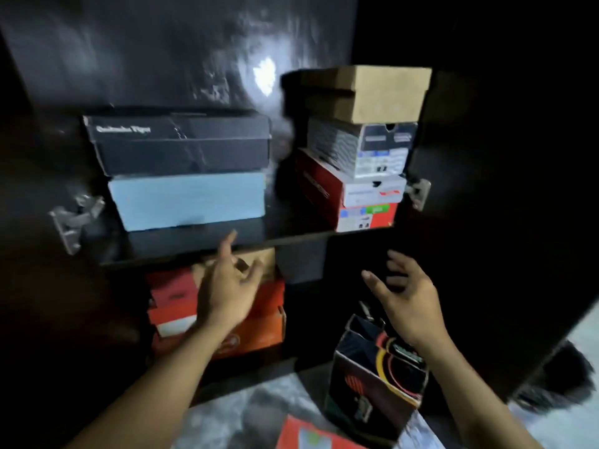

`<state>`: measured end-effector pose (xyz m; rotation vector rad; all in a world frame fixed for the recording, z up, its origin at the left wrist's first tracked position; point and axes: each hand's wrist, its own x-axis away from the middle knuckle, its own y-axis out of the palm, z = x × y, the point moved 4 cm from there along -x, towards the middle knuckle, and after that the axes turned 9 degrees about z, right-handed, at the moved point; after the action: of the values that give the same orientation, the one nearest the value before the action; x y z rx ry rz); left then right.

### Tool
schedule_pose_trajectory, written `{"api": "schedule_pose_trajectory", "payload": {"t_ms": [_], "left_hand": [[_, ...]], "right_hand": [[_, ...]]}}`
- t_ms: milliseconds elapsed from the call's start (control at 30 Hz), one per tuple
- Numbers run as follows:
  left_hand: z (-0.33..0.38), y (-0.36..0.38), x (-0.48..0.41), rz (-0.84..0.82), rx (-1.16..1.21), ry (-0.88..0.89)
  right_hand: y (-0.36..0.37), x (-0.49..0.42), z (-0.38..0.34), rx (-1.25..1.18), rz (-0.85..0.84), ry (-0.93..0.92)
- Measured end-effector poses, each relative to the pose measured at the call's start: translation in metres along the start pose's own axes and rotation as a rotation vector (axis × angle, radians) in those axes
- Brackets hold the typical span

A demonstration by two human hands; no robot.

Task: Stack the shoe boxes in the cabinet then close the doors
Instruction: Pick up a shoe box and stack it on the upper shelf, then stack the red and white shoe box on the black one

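Observation:
The dark cabinet stands open, its upper shelf (291, 236) bearing two stacks. On the left a black box (176, 142) lies on a light blue box (189, 200). On the right a brown cardboard box (366, 92) tops a white patterned box (366, 147) and a red-and-white box (353, 196). Red and orange boxes (259, 322) fill the lower shelf on the left. My left hand (227, 286) hovers in front of them, fingers loose, holding nothing. My right hand (405, 293) is spread in front of the dark lower right compartment, also holding nothing.
A dark box with red and yellow print (376, 380) stands on the floor below my right hand. A red box corner (311, 435) shows at the bottom edge. The right door (502, 189) hangs open, with metal hinges (418, 191) on both sides.

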<state>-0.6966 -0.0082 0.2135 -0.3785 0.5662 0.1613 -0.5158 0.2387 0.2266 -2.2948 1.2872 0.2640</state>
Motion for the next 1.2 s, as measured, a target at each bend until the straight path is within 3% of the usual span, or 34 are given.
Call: {"api": "schedule_pose_trajectory", "payload": {"t_ms": [133, 233, 433, 600, 667, 767, 833, 1033, 1133, 1200], "left_hand": [[-0.043, 0.078, 0.113, -0.354, -0.010, -0.141], [-0.049, 0.122, 0.173, -0.511, -0.002, -0.210], [-0.011, 0.183, 0.198, -0.642, -0.192, 0.083], [0.000, 0.214, 0.192, -0.731, -0.409, 0.006], [0.007, 0.217, 0.191, -0.688, -0.433, 0.013], [-0.005, 0.193, 0.198, -0.428, -0.358, 0.052], [-0.040, 0.163, 0.217, -0.369, -0.288, 0.016], [-0.177, 0.068, 0.295, -0.821, -0.512, -0.308], [-0.194, 0.051, 0.326, -0.951, 0.024, -0.508], [-0.197, 0.047, 0.332, -0.937, 0.108, -0.490]], "right_hand": [[-0.042, 0.065, 0.106, 0.159, 0.019, 0.217], [-0.051, 0.095, 0.168, 0.161, 0.010, 0.426], [-0.044, 0.090, 0.220, -0.063, 0.006, 0.631], [-0.037, 0.090, 0.248, -0.188, -0.049, 0.853], [-0.036, 0.101, 0.258, -0.179, -0.009, 0.871], [-0.039, 0.138, 0.276, -0.058, 0.053, 0.851], [-0.038, 0.176, 0.290, 0.034, -0.012, 0.830], [-0.018, 0.278, 0.348, 0.045, -0.426, 0.705], [-0.020, 0.288, 0.351, 0.124, -0.446, 0.625], [-0.023, 0.282, 0.333, 0.089, -0.399, 0.537]]}}
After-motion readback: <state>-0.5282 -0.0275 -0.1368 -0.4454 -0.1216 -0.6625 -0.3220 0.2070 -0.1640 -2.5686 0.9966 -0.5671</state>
